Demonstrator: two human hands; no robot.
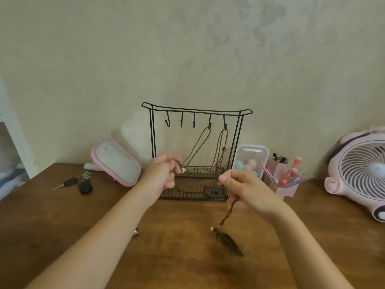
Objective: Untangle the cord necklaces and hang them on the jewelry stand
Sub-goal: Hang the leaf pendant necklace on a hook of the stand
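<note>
A black wire jewelry stand [239, 140] with several hooks stands against the wall on the wooden table. Two brown cord necklaces [198, 144] hang from its two right hooks. My left hand [161, 174] pinches one end of a third cord near a white bead, in front of the stand's basket. My right hand [243, 188] pinches the same cord further along. From my right hand the cord hangs down with a dark leaf-shaped pendant [229, 243] just above the table. The stretch of cord between my hands is blurred.
A pink-rimmed mirror [116, 161] leans at the left with keys [79, 183] in front of it. Right of the stand are a clear box of sponges [251, 159], a pink brush holder [283, 180] and a pink fan [362, 174]. A small metal object [135, 232] lies by my left forearm.
</note>
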